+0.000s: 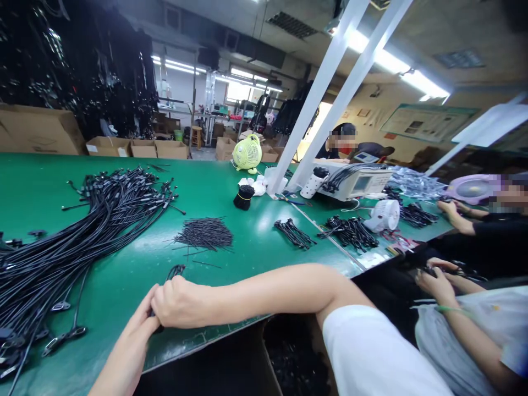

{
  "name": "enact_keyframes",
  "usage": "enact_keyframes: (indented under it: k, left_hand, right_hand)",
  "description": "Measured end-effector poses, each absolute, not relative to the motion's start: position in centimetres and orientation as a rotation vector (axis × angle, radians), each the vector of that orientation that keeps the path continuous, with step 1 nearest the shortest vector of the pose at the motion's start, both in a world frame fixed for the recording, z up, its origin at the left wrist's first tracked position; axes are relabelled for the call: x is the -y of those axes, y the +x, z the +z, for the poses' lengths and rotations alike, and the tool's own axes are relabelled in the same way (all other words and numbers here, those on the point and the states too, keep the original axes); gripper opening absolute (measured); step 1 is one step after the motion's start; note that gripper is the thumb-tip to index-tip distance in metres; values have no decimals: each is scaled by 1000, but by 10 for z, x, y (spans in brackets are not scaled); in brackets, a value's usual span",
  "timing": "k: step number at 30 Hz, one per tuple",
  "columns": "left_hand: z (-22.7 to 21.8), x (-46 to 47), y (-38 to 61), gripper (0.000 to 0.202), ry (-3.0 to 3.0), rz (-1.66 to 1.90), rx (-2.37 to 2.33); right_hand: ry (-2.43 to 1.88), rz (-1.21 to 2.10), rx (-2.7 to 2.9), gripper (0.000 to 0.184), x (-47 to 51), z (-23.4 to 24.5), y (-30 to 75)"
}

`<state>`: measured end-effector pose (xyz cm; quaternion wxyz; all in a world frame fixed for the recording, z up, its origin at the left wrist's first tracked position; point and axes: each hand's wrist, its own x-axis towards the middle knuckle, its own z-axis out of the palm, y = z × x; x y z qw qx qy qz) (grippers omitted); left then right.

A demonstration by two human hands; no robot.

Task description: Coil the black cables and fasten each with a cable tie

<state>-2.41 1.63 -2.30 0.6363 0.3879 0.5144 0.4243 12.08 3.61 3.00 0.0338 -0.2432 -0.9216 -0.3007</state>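
White sleeve (367, 346): right arm's. Right hand (175, 303) and left hand (141, 320): together, clamped on black cable (177, 270), mostly hidden, near green table's (251, 256) front edge; doubled grip presumably for firmness. Cable heap (99, 236), left: laid lengthwise, seemingly against tangling. Black ties (206, 233), beyond: piled, apparently for easy reach.

On the table (258, 245), a heap of cables (111, 225) lies left of the right hand (175, 302), a pile of strips (206, 233) beyond it, a cable bundle (294, 234) to its right, a fan (247, 153) farther behind.
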Motion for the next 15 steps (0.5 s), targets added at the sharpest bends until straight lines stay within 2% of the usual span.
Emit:
enact_keyframes:
  k: [6,10,12,15]
  left_hand:
    - [-17,-31,-8,50,746,1202,-1093]
    - [-15,-38,-15,53,957,1208,-1092]
    - [-15,-34,-21,51,1153,1216,-1152]
    - [-22,-22,-23,51,1513,1146,-1189]
  right_hand:
    - [-1433,-104,2377,16,-46,10,108]
    - [-1406,502,1919,24,-38,-17,111]
    - [-1356,641,1899,29,-36,-25,120]
    - [-1372,577,1926,30,-38,-24,141]
